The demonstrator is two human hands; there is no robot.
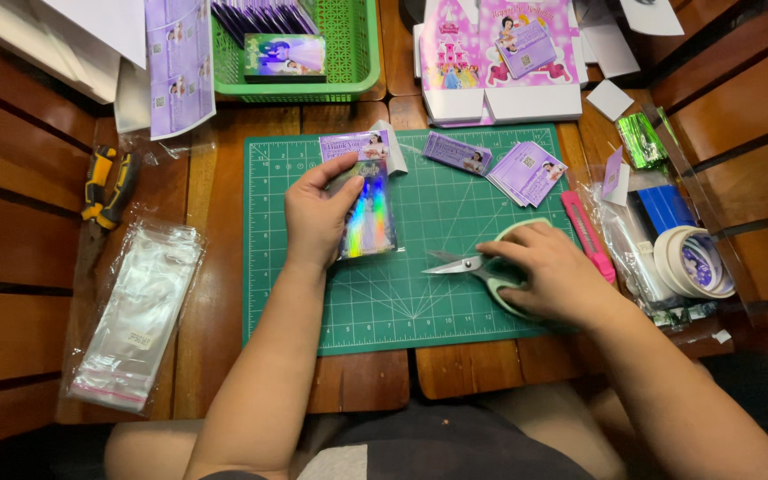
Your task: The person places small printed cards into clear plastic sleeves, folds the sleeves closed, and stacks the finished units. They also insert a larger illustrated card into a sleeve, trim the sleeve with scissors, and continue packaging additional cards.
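Left hand (316, 218) on shiny packet, right hand (551, 271) on scissors, over green cutting mat (402, 302).

Left fingers clasp a holographic packet (368, 213) with a purple card header, its lower end resting on the mat's upper middle. Right fingers curl over the pale green handles of the scissors (477, 267), blades closed, pointing left, flat on the mat. Loose purple cards (526, 171) lie near the mat's top right. Pink box cutter (587, 236) just beside the right hand. Clear bags (135, 316) lie on the wooden tabletop (211, 293), left of the mat.
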